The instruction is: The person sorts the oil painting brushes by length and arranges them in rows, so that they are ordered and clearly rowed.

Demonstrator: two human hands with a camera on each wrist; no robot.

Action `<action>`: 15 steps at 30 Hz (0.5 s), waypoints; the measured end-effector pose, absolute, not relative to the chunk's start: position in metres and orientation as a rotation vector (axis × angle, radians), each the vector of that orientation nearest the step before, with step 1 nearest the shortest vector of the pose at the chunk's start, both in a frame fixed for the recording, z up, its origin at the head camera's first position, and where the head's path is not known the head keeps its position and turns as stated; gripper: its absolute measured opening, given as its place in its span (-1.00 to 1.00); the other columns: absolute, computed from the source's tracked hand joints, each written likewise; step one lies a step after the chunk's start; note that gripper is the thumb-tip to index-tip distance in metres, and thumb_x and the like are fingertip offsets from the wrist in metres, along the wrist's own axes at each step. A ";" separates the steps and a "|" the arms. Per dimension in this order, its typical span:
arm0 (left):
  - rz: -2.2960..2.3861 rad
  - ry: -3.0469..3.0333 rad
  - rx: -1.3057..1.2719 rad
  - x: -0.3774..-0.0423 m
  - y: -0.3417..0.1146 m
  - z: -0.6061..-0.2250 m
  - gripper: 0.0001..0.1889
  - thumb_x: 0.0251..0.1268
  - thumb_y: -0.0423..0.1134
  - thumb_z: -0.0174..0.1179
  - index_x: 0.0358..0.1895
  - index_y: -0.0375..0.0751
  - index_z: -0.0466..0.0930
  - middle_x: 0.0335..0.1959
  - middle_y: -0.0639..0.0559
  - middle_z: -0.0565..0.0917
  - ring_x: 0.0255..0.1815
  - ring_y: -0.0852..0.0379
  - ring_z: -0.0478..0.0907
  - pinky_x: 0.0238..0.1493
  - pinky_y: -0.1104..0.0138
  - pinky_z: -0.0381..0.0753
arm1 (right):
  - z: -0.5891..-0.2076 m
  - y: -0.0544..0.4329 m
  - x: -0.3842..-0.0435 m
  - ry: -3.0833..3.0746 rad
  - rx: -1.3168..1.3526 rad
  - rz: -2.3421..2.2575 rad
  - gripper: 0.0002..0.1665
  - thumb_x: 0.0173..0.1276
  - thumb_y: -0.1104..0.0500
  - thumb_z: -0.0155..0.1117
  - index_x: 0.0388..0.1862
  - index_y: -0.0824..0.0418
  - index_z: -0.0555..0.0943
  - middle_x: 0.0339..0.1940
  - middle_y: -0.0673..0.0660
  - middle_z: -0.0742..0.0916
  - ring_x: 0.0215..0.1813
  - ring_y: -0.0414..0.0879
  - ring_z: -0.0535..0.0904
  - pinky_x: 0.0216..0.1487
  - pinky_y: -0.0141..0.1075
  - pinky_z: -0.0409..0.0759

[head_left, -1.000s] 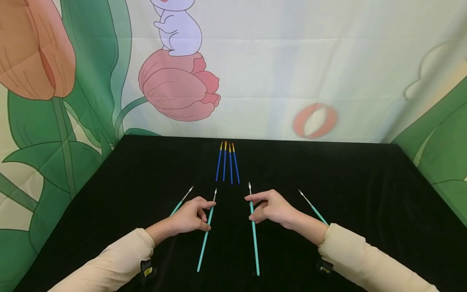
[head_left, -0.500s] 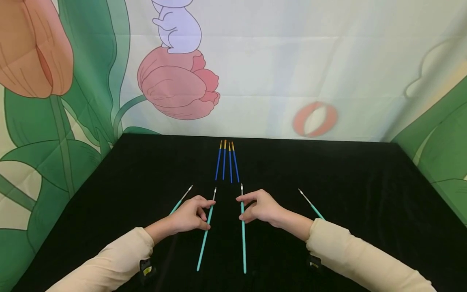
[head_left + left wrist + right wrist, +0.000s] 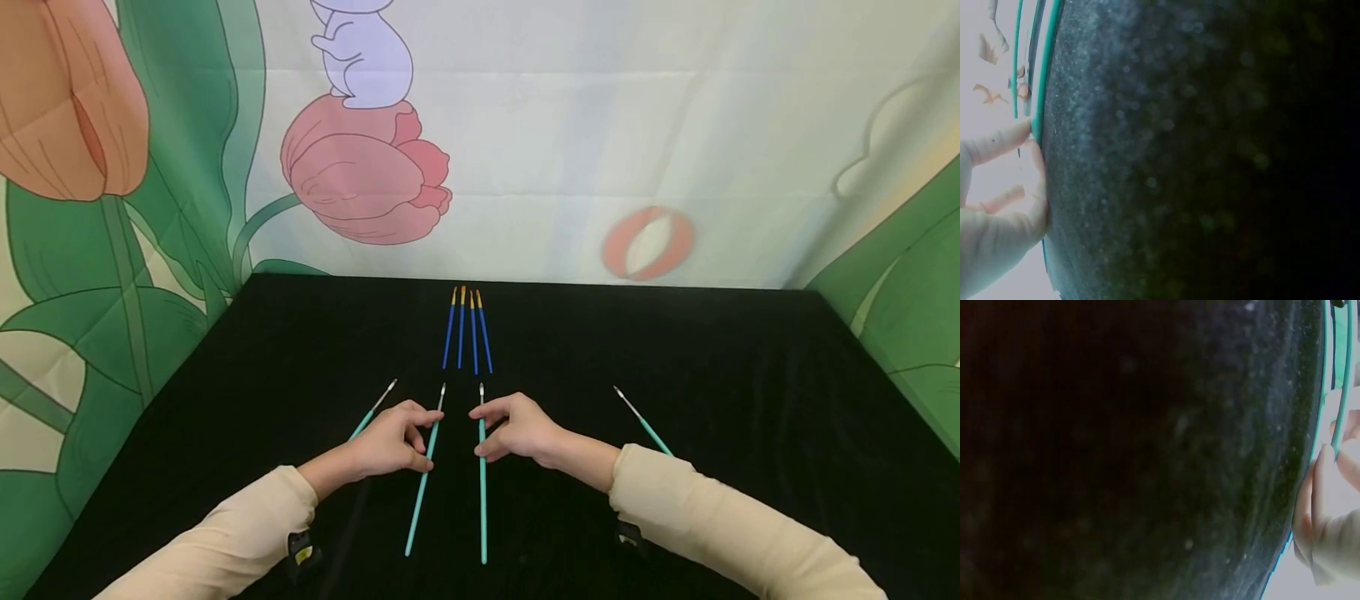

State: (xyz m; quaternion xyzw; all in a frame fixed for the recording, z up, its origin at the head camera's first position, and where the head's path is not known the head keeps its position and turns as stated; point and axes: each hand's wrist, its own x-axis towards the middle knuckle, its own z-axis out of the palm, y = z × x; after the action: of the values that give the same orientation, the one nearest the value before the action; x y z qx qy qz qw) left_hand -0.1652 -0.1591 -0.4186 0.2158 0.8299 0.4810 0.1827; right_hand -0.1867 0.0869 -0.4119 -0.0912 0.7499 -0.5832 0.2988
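Observation:
My left hand (image 3: 390, 440) holds a teal-handled paintbrush (image 3: 417, 512) by its upper handle, thumb and index finger on it. Its pale tip points away from me, and the handle slants toward the lower left. To its right, my right hand (image 3: 522, 432) grips a second teal paintbrush (image 3: 483, 508), which lies nearly straight up and down in the head view. A narrow gap separates the two brushes. In the left wrist view, the left fingers (image 3: 997, 142) meet at the teal handle (image 3: 1047, 56), close against the black cloth. The right wrist view shows the right fingers (image 3: 1322, 487) at the other handle (image 3: 1346, 381).
Another teal paintbrush (image 3: 364, 423) lies partly hidden behind the left hand. One more teal paintbrush (image 3: 652, 434) lies to the right, its lower end under the right sleeve. Several blue paintbrushes (image 3: 474, 337) fan out at the back of the black cloth (image 3: 750, 375), before a printed curtain (image 3: 525, 167).
My right hand has moved left with its teal paintbrush, bringing it closer to the left one and turning it more upright in view. The left hand and its brush have stayed put.

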 end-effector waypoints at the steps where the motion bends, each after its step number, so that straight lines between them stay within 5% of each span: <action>1: 1.362 2.338 0.607 -0.165 -0.159 -0.418 -0.30 0.10 -0.59 0.46 0.36 -0.69 0.43 -0.02 -0.18 0.49 -0.34 0.25 0.54 -0.29 0.41 0.57 | -0.412 0.085 -0.186 1.987 -0.233 -1.556 -0.43 0.36 0.59 0.31 0.35 0.59 0.51 -0.05 0.26 0.58 -0.21 -0.02 0.79 -0.05 -0.17 0.78; 15: 1.342 2.355 0.618 -0.166 -0.159 -0.419 -0.27 0.07 -0.60 0.46 0.36 -0.71 0.41 -0.03 -0.19 0.49 -0.31 0.25 0.55 -0.29 0.42 0.58 | -0.414 0.062 -0.185 2.071 -0.188 -1.537 -0.45 0.34 0.59 0.34 0.32 0.54 0.55 0.07 0.31 0.56 -0.16 0.16 0.81 -0.07 -0.17 0.78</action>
State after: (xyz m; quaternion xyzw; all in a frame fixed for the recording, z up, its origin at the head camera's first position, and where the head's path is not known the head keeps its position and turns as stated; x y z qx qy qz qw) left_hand -0.1659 -0.1591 -0.4186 0.2187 0.8333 0.4749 0.1796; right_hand -0.1854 0.0623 -0.4136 -0.0699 0.7703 -0.5714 0.2742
